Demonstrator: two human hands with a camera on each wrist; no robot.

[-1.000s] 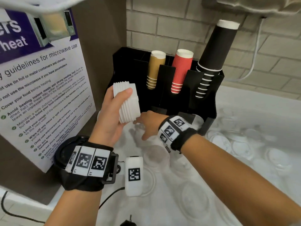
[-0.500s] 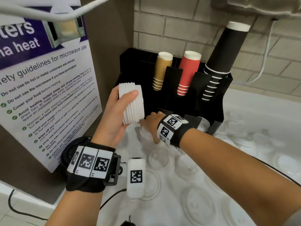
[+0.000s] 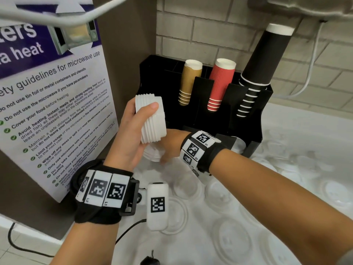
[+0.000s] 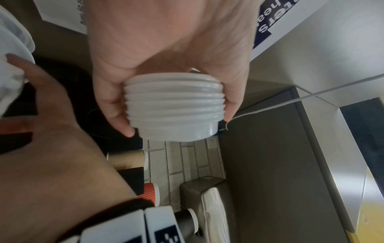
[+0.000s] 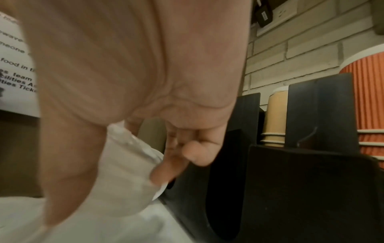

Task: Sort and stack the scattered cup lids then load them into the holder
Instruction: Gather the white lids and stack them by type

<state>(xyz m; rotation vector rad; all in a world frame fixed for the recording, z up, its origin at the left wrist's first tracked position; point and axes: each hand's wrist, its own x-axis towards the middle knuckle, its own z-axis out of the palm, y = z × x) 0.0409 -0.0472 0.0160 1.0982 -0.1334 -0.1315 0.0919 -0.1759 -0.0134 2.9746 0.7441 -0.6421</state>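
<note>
A white worktop [image 3: 286, 131] carries many scattered lids [image 3: 233, 240], lying flat across it from the near edge to the far right. At its back left stands the black holder [image 3: 254, 119], against a brick wall [image 3: 219, 35]; its upper slots hold three tilted stacks of paper cups: black cups [image 3: 261, 69] on the right, red cups [image 3: 219, 85] in the middle, tan cups [image 3: 188, 81] on the left. A microwave safety poster [image 3: 47, 111] stands to the left.

The left hand [image 3: 131, 134] is raised in front of the holder's left side and grips a stack of white lids [image 3: 150, 119], thumb across the near face and fingers [image 4: 116, 108] curled around the far side. The stack's long axis tilts up and to the left in the head view, and its lower end points down to the right, toward the right hand.

The right hand [image 3: 168, 148] is low, just below that stack and beside the holder's base. Its fingers [image 5: 166, 169] and thumb pinch a small bunch of lids [image 5: 126, 172] on edge, just above the worktop.
</note>
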